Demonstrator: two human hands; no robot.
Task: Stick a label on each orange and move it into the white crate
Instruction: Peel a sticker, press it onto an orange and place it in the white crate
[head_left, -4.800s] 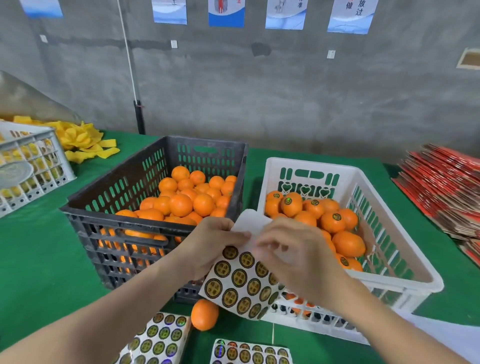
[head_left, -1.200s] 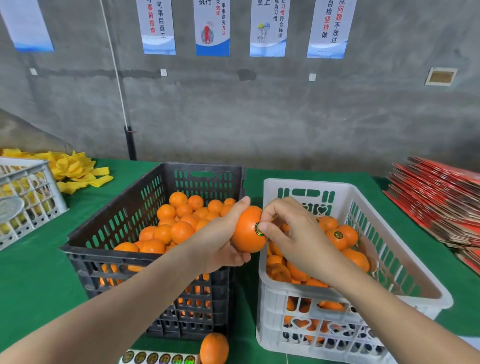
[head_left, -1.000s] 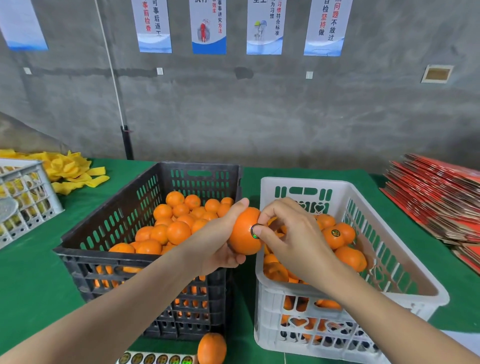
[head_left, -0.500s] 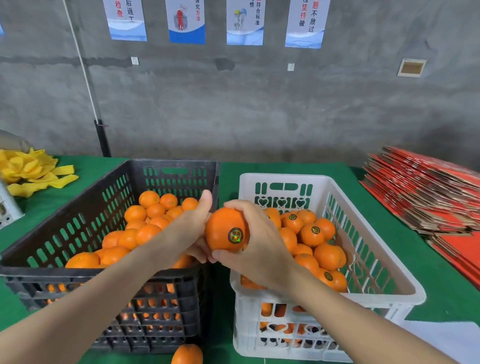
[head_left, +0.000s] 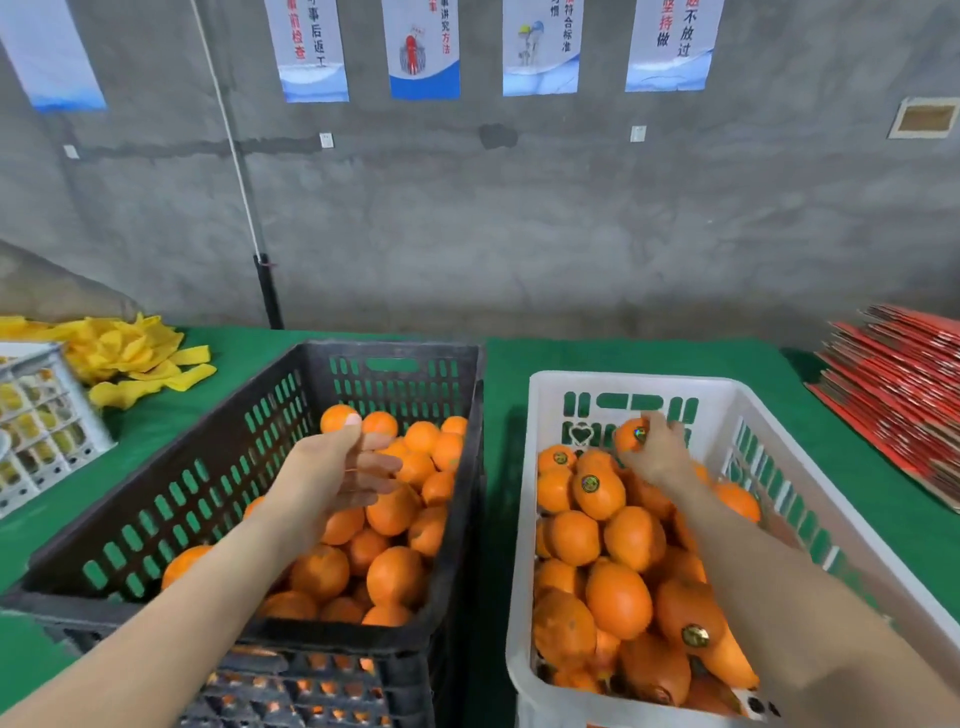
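Observation:
My right hand (head_left: 655, 453) grips a labelled orange (head_left: 629, 434) at the far end of the white crate (head_left: 522, 530), just above the pile of labelled oranges (head_left: 598, 486) inside it. My left hand (head_left: 340, 473) hovers over the black crate (head_left: 244, 431), fingers relaxed and spread, holding nothing. Under it lie several unlabelled oranges (head_left: 396, 574). The label sheets are out of view.
A green cloth (head_left: 613, 356) covers the table. At the far left lie yellow foam nets (head_left: 124, 353) and another white crate (head_left: 39, 426). Flat red cartons (head_left: 904, 379) are stacked at the right. A grey wall stands close behind.
The right hand has carried the labelled orange from between the crates to the far end of the white crate. The left hand let go of it and moved over the black crate.

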